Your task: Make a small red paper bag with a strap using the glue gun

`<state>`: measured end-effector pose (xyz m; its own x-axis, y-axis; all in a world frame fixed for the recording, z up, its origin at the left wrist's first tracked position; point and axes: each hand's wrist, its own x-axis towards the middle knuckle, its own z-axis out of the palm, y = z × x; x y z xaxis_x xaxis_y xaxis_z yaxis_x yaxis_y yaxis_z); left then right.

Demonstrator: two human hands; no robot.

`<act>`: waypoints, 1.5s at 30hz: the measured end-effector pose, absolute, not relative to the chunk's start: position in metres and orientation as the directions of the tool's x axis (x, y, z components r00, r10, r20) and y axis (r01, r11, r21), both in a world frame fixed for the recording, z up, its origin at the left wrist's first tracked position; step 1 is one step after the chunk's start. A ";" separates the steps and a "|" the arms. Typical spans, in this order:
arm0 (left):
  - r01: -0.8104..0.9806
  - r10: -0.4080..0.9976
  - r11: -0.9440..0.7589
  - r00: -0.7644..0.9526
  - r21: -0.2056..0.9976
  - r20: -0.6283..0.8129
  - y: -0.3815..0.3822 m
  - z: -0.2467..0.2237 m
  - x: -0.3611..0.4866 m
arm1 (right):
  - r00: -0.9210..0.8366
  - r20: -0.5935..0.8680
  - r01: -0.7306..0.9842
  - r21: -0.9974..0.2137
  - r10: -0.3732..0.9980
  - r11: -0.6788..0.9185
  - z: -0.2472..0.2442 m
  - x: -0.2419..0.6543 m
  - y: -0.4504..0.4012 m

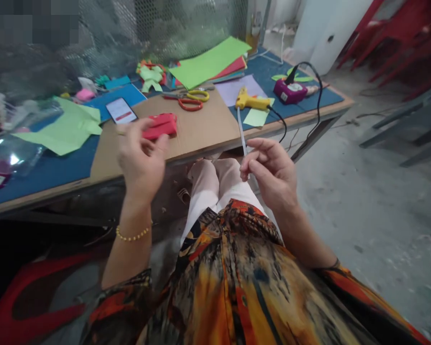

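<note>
Stick point(242, 132), clear and slender, runs away from the right hand point(278, 179) toward the yellow glue gun point(253, 101), its long axis pointing nearly straight ahead with a slight lean to the left. The right thumb and fingers are closed on its near end, by the front edge of the table point(323, 104); its far end comes up to the left part of the gun, though whether the two touch cannot be told. The gun lies on its side, its handle toward the right, over a purple sheet point(225, 90) and a pale green slip point(255, 117). The left hand point(140, 167) is well apart from the stick, blurred, thumb and fingers loosely curved with a gap between them. It is nearest the red bundle point(168, 125) on the cardboard point(208, 122); any contact there cannot be made out. Beyond the bundle lie scissors point(191, 104) with red handles, and to its left a phone point(121, 111).
</note>
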<state>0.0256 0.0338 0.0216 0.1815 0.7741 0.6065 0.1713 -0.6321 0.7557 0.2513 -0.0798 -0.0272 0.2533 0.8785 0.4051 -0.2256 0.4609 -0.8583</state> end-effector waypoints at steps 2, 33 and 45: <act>0.196 0.766 -0.643 0.184 0.740 0.616 -0.005 0.018 0.045 | 0.243 0.441 -0.181 -0.854 0.864 0.487 -0.024 0.246 -0.083; 0.475 0.560 -0.786 0.276 0.396 0.781 -0.061 -0.022 0.084 | -0.027 0.830 0.602 -0.431 0.556 0.672 -0.058 0.240 -0.085; 0.342 0.727 -0.682 0.220 0.646 0.650 -0.066 -0.011 0.061 | 0.224 0.599 0.127 -0.800 0.768 0.587 -0.049 0.233 -0.087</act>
<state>0.0609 -0.0656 -0.0114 0.2202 0.7272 0.6502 0.3425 -0.6817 0.6465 0.2334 -0.0871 -0.0492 0.2238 0.7685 0.5995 0.1272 0.5868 -0.7997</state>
